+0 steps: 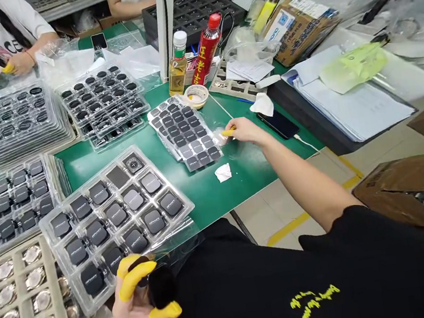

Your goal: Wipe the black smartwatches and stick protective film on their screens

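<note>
My left hand [137, 301], with yellow finger cots, is closed around a black, glossy watch head [162, 287] in front of my shirt. Just beyond it lies a clear plastic tray [187, 204] of square watch heads, most covered by dark printed stickers; one watch head [133, 163] shows its bare back. My right hand [246, 131] reaches out over the green table, fingertips pinched together at the edge of the sticker sheets [186, 128]. Something small and see-through shows at its fingertips, too blurred to name. A crumpled white tissue [223, 172] lies nearby.
Stacked clear trays [6, 125] fill the left side, above a beige tray [16, 255] of round watches. Behind the sheets stand a tape roll [196, 97], a yellow-liquid bottle [177, 66] and a red bottle [206, 49]. A phone [280, 123] lies right. Two people sit opposite.
</note>
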`<state>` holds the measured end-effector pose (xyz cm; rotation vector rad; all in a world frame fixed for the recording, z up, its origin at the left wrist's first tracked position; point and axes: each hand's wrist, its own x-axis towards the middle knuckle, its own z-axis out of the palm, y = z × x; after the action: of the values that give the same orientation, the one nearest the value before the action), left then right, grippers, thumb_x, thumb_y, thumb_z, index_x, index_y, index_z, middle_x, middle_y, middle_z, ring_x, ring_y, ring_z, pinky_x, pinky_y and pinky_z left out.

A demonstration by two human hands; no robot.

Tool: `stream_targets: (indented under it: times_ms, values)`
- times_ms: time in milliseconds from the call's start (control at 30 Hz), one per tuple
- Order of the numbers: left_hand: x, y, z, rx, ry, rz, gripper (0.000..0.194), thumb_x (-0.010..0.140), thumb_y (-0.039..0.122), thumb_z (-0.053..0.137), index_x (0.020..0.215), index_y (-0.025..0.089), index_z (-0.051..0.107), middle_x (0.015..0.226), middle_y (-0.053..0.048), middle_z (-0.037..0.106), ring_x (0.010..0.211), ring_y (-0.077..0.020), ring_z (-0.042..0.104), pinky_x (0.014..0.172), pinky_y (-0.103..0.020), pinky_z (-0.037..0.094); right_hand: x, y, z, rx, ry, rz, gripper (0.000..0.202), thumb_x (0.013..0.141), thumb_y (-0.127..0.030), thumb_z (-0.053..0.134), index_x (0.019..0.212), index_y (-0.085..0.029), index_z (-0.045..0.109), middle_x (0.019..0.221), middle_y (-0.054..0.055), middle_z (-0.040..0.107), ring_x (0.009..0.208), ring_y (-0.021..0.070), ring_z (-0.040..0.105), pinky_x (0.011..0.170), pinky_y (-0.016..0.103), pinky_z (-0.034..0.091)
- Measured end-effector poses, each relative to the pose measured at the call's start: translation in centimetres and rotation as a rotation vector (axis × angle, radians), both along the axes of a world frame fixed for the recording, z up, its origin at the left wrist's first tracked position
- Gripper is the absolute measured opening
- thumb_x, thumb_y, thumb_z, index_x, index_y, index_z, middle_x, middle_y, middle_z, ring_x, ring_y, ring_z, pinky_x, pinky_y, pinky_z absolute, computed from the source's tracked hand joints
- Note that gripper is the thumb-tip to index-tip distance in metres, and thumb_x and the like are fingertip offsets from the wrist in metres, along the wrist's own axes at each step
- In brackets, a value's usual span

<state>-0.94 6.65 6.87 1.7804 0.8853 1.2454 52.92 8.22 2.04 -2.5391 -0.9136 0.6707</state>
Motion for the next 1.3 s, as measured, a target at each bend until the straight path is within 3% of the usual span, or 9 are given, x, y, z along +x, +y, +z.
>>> stream_targets:
  times_ms: [100, 233, 467, 667, 767, 900, 967, 1067, 1300]
  values:
    - [-0.2, 0.0, 0.2, 0.075, -0.013, -0.051, 0.06, 0.077, 0.071, 0.103, 0.113, 0.025, 0.092, 0.101, -0.006, 0.082, 0.091, -0.0245, 0.077, 0.079, -0.035, 0.069, -1.0, 0.6, -1.9, -0.007, -0.137, -0.048, 0.04, 0.112, -0.04, 0.078, 0.143, -0.016, 0.073, 0.152, 0.02, 0.071, 0.127, 0.0339, 0.075, 0.11, 0.057, 0.063]
    - [-0.9, 0.1, 0.0, 0.09, 0.012, -0.026, 0.061, 0.078, 0.072, 0.102, 0.114, 0.024, 0.092, 0.104, -0.008, 0.082, 0.093, -0.026, 0.078, 0.079, -0.037, 0.07, -2.0, -0.7, -2.1, 0.056, -0.274, -0.076, 0.053, 0.108, -0.03, 0.069, 0.154, -0.005, 0.061, 0.157, 0.04, 0.058, 0.123, 0.046, 0.072, 0.104, 0.059, 0.054]
    - [-1.5, 0.8, -0.6, 0.09, 0.011, -0.031, 0.061, 0.08, 0.069, 0.103, 0.118, 0.024, 0.09, 0.106, -0.007, 0.08, 0.095, -0.0251, 0.076, 0.081, -0.038, 0.068, -8.0, -8.8, -2.8, 0.179, -0.21, 0.154, 0.03, 0.1, -0.042, 0.07, 0.122, -0.024, 0.079, 0.108, 0.012, 0.074, 0.094, 0.0316, 0.071, 0.084, 0.042, 0.053]
    - [-0.4, 1.5, -0.2, 0.082, 0.007, -0.025, 0.061, 0.08, 0.07, 0.103, 0.118, 0.024, 0.091, 0.104, -0.007, 0.082, 0.097, -0.025, 0.076, 0.085, -0.038, 0.067, -12.1, -11.9, -5.1, 0.305, -0.199, 0.236, 0.024, 0.103, -0.04, 0.061, 0.103, -0.025, 0.079, 0.099, 0.014, 0.073, 0.089, 0.0327, 0.071, 0.074, 0.042, 0.051]
    - [0.2, 1.6, 0.2, 0.097, -0.033, -0.055, 0.067, 0.073, 0.072, 0.106, 0.118, 0.025, 0.092, 0.101, -0.007, 0.082, 0.095, -0.0248, 0.076, 0.083, -0.037, 0.065, -13.0, -11.3, -3.1, 0.438, -0.193, 0.269, 0.022, 0.107, -0.042, 0.059, 0.1, -0.026, 0.073, 0.099, 0.015, 0.075, 0.089, 0.0339, 0.07, 0.078, 0.048, 0.055]
    - [0.7, 1.8, 0.3, 0.07, -0.092, -0.136, 0.077, 0.066, 0.067, 0.111, 0.128, 0.027, 0.09, 0.1, -0.006, 0.085, 0.09, -0.0226, 0.075, 0.082, -0.035, 0.062, -16.8, -9.7, 3.6, 0.79, -0.167, 0.415, 0.009, 0.106, -0.036, 0.079, 0.11, -0.03, 0.074, 0.101, 0.009, 0.079, 0.088, 0.0296, 0.072, 0.079, 0.046, 0.059]
    - [0.9, 1.8, 0.3, 0.05, -0.123, -0.159, 0.083, 0.062, 0.066, 0.112, 0.131, 0.027, 0.09, 0.099, -0.005, 0.086, 0.088, -0.0221, 0.075, 0.081, -0.035, 0.062, -20.0, -8.7, 7.5, 0.97, -0.119, 0.732, 0.016, 0.103, -0.025, 0.085, 0.115, -0.032, 0.076, 0.097, 0.003, 0.08, 0.08, 0.0235, 0.072, 0.072, 0.039, 0.058]
    - [1.1, 1.6, 0.4, 0.036, -0.16, -0.19, 0.084, 0.06, 0.065, 0.112, 0.131, 0.027, 0.09, 0.099, -0.006, 0.087, 0.085, -0.0218, 0.077, 0.079, -0.034, 0.062, -24.7, -6.9, 11.3, 1.015, -0.044, 1.188, 0.017, 0.114, -0.015, 0.063, 0.124, -0.026, 0.073, 0.096, 0.003, 0.079, 0.077, 0.0197, 0.068, 0.068, 0.035, 0.055]
    - [0.6, 0.4, 0.2, -0.055, -0.229, -0.21, 0.075, 0.072, 0.065, 0.106, 0.136, 0.03, 0.089, 0.106, -0.006, 0.09, 0.088, -0.0212, 0.083, 0.08, -0.031, 0.065, -28.5, -4.5, 11.1, 1.14, -0.148, 1.513, 0.031, 0.12, -0.012, 0.049, 0.135, -0.005, 0.076, 0.097, 0.01, 0.08, 0.094, 0.0253, 0.073, 0.074, 0.041, 0.054]
